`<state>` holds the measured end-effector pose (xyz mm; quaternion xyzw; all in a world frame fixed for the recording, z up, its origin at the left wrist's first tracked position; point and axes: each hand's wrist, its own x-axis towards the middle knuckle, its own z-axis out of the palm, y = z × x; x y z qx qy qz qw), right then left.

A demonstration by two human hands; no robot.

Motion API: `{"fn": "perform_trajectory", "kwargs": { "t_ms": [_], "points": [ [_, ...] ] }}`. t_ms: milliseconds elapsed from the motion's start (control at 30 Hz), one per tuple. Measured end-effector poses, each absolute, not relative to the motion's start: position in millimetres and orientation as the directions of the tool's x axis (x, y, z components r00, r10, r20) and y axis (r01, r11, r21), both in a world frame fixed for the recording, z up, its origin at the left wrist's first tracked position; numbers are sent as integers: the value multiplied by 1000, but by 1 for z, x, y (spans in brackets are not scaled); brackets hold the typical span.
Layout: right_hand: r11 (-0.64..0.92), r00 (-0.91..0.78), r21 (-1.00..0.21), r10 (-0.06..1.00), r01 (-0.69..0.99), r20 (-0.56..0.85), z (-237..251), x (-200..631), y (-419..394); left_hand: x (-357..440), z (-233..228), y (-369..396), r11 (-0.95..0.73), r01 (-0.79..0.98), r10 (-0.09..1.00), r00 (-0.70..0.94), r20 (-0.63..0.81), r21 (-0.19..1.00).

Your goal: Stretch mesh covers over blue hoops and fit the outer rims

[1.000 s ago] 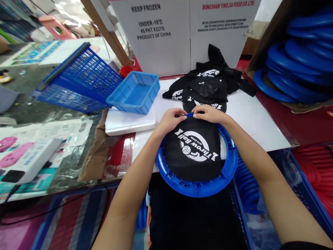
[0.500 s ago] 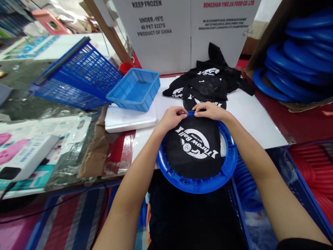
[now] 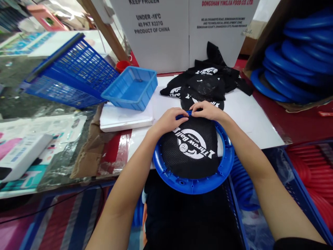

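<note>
Both forearms are bare from wrist to past the elbow, with no watch, bracelet or glove on them. The left hand (image 3: 169, 121) and the right hand (image 3: 208, 110) carry no rings that can be seen. At the lower right corner, a dark sleeve edge (image 3: 296, 243) shows on the right upper arm.

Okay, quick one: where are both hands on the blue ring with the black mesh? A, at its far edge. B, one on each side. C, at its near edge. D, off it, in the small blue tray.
A: the left hand and right hand pinch the black mesh at the far edge of the blue ring.
</note>
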<state>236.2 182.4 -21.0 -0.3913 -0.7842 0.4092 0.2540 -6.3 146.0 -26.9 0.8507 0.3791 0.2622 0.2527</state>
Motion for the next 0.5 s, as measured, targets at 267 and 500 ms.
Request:
{"fn": "perform_trajectory", "kwargs": {
  "t_ms": [267,500],
  "points": [
    [436,-569,-744,817,507,91,-20,227,176,-3,-31,146,-662,583,732,637,241,471],
    [496,-528,-696,826,519,195,-18,236,168,-3,-21,137,-585,704,801,578,153,403]
  ]
}}
